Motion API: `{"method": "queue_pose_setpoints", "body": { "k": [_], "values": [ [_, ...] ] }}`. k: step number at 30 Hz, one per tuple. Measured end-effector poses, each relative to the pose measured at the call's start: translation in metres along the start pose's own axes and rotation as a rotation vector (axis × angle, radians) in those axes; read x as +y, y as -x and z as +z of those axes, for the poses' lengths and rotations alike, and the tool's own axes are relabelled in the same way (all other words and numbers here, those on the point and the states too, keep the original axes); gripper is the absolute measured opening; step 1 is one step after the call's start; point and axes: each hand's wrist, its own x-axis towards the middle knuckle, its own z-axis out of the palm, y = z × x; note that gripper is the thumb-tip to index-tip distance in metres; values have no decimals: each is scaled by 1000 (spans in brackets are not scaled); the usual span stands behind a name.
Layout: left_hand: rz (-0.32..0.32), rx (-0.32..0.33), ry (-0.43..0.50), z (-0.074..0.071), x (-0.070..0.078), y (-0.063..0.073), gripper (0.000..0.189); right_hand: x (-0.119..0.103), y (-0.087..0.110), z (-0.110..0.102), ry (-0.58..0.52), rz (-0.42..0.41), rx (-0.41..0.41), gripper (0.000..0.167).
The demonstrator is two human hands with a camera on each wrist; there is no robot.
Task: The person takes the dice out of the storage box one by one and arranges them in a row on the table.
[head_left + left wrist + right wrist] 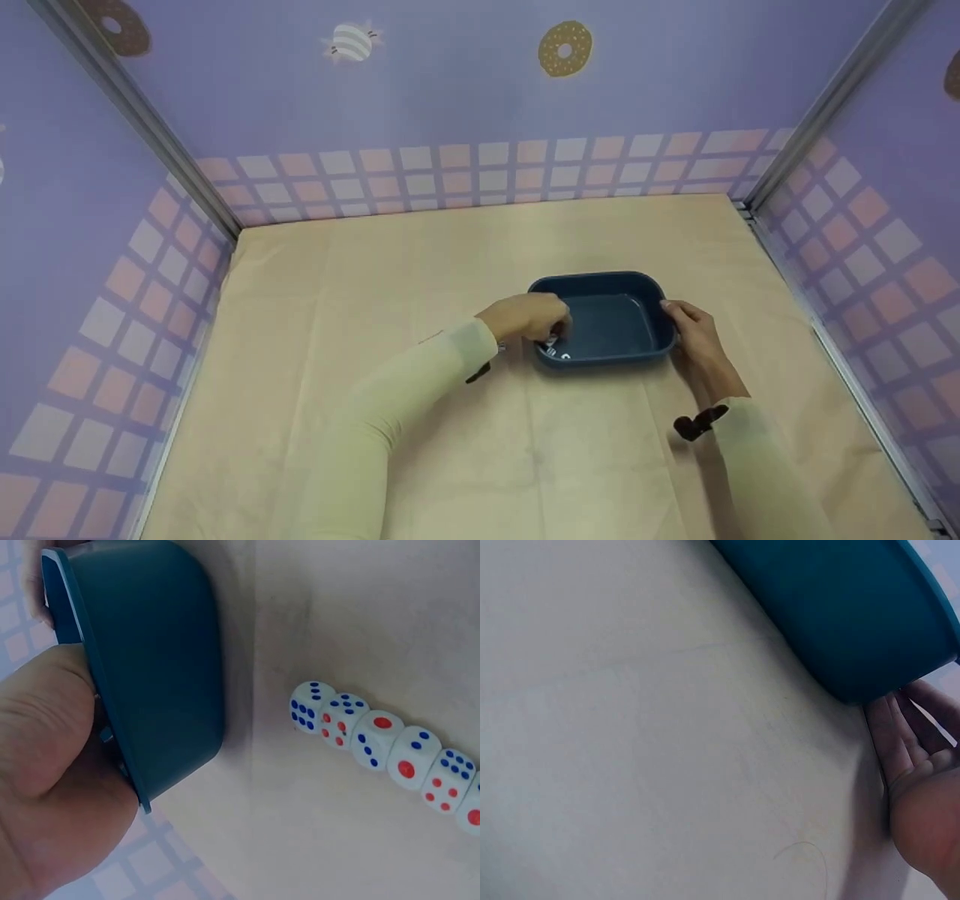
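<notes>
A dark blue rectangular basin [611, 360] stands on the cloth. My left hand [529, 316] reaches over its left rim, fingers curled down inside and pinching what looks like a white die [552, 341]. Small white dice [565, 357] lie in the near left corner, partly hidden. In the left wrist view the basin's wall [157, 667] hides the fingertips of the left hand [67, 765]. My right hand [694, 334] grips the right end of the basin, thumb at the rim and fingers [889, 739] against the outside.
A touching row of several white dice [371, 739] with red and blue dots lies on the cloth left of the basin. A beige cloth [420, 262] covers the table. Patterned purple panels [450, 90] stand at the back and both sides.
</notes>
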Motion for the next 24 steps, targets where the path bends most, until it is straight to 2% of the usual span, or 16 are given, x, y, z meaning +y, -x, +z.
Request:
{"method": "queue_pose_setpoints", "body": {
  "k": [4, 14, 17, 20, 24],
  "values": [
    [-9, 10, -2, 0, 1, 1, 27, 2, -4, 0, -21, 19, -5, 58],
    [-39, 50, -3, 6, 2, 0, 19, -11, 7, 5, -6, 23, -7, 57],
    [-10, 87, -3, 5, 1, 0, 15, -10, 6, 5, -39, 42, -14, 57],
    [29, 147, 47, 0, 0, 3, 15, -9, 5, 5, -36, 42, -3, 56],
    [76, 214, 137, -13, -2, 16, 18, -9, 6, 4, -28, -9, 13, 53]
  ]
}}
